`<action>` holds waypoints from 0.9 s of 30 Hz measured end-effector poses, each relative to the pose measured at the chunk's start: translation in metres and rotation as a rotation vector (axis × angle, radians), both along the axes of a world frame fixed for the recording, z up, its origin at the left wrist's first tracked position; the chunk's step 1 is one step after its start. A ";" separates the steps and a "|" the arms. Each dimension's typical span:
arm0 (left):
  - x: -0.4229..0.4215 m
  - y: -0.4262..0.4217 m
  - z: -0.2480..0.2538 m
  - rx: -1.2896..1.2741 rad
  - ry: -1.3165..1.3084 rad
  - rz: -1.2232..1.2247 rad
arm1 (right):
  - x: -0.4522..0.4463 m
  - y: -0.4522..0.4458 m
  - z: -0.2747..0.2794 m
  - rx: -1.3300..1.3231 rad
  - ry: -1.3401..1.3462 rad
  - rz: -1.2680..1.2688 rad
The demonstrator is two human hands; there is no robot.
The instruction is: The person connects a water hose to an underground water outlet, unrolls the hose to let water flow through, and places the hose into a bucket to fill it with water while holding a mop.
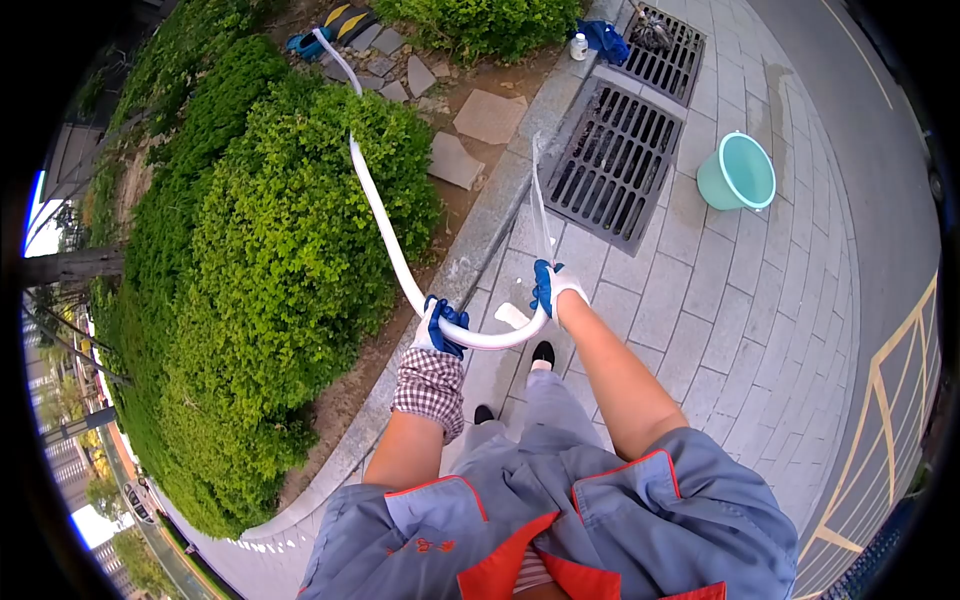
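A white hose (378, 215) runs from behind the bush, curves down in front of me and bends up between my hands. My left hand (444, 328), in a white and blue work glove, is wrapped around the hose at the lower left of the bend. Near the hose's end, my right hand (549, 288), gloved the same way, grips it. A clear stream of water (542, 200) shoots forward from there toward the curb beside the near drain grate (605, 165). A small pale piece (511, 316) lies on the paving below the bend; its kind is unclear.
A mint-green bucket (710, 182) stands on the paving to the right. Beyond the near grate lies a second grate (675, 50) with dark debris on it. A white bottle (578, 46) and a blue cloth or bag (606, 42) sit beside it. The bush (290, 230) borders the curb.
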State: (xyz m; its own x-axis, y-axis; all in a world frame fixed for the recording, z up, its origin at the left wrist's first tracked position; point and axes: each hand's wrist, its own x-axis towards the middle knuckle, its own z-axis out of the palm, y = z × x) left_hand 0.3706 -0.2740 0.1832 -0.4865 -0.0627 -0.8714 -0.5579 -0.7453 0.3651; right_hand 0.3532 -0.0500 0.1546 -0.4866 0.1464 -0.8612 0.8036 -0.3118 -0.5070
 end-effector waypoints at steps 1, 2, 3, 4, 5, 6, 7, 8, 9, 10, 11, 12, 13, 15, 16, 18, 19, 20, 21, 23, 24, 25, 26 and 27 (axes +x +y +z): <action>0.002 -0.004 -0.001 0.004 0.001 -0.001 | 0.003 -0.006 -0.003 0.024 0.000 0.025; 0.004 -0.009 -0.002 0.008 0.003 -0.003 | 0.005 -0.010 -0.005 0.047 0.001 0.049; 0.005 -0.012 0.003 0.013 -0.007 0.030 | 0.006 -0.014 -0.005 0.061 -0.012 0.078; 0.004 -0.009 0.015 -0.032 -0.028 0.085 | 0.006 -0.018 -0.005 0.008 -0.037 0.044; 0.004 -0.014 0.011 -0.034 -0.019 0.042 | 0.005 -0.022 -0.006 -0.046 -0.062 0.009; 0.005 -0.018 0.011 -0.036 -0.011 0.001 | 0.004 -0.026 -0.006 -0.100 -0.089 -0.024; 0.008 -0.019 0.011 -0.039 -0.016 0.004 | 0.005 -0.028 -0.007 -0.156 -0.118 -0.058; 0.010 -0.021 0.010 -0.042 -0.023 0.006 | 0.007 -0.029 -0.008 -0.156 -0.139 -0.073; 0.012 -0.023 0.011 -0.044 -0.030 0.008 | 0.009 -0.030 -0.009 -0.156 -0.161 -0.090; 0.013 -0.025 0.012 -0.040 -0.024 0.000 | 0.011 -0.031 -0.010 -0.154 -0.180 -0.107; 0.014 -0.028 0.013 -0.034 -0.018 -0.009 | 0.013 -0.033 -0.011 -0.161 -0.172 -0.100; 0.015 -0.030 0.013 -0.028 -0.016 -0.016 | 0.017 -0.035 -0.013 -0.167 -0.168 -0.092; 0.018 -0.031 0.012 -0.050 -0.014 -0.018 | 0.023 -0.038 -0.015 -0.174 -0.169 -0.082; 0.019 -0.033 0.014 -0.062 -0.049 0.007 | 0.037 -0.044 -0.022 -0.167 -0.159 -0.058; 0.019 -0.033 0.019 -0.091 -0.051 0.003 | 0.041 -0.046 -0.028 -0.187 -0.173 -0.023; 0.027 -0.048 0.011 -0.073 -0.014 -0.076 | 0.050 -0.054 -0.041 -0.232 -0.202 0.047; 0.030 -0.053 0.011 -0.059 -0.012 -0.065 | 0.059 -0.059 -0.037 -0.223 -0.141 0.085; 0.035 -0.058 0.012 -0.043 -0.014 -0.053 | 0.066 -0.064 -0.049 -0.327 -0.135 0.085; 0.037 -0.065 0.013 -0.044 -0.042 -0.080 | 0.071 -0.072 -0.049 -0.331 -0.158 0.073; 0.048 -0.075 0.016 -0.012 -0.009 -0.092 | 0.083 -0.089 -0.046 -0.319 -0.201 0.093; 0.057 -0.086 0.006 0.041 0.031 -0.133 | 0.087 -0.098 -0.029 -0.303 -0.224 0.128; 0.066 -0.087 0.009 0.065 0.100 -0.161 | 0.090 -0.108 -0.015 -0.289 -0.243 0.161; 0.074 -0.090 0.012 0.035 0.074 -0.149 | 0.095 -0.119 -0.008 -0.313 -0.267 0.226; 0.080 -0.099 0.011 0.046 0.066 -0.135 | 0.102 -0.135 -0.005 -0.331 -0.295 0.130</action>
State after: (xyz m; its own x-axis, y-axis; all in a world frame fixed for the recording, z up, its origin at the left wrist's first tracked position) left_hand 0.4511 -0.3729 0.1941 -0.5438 0.0464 -0.8379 -0.6301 -0.6820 0.3712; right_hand 0.4550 -0.1850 0.1494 -0.2097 -0.2064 -0.9557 0.9418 -0.3052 -0.1407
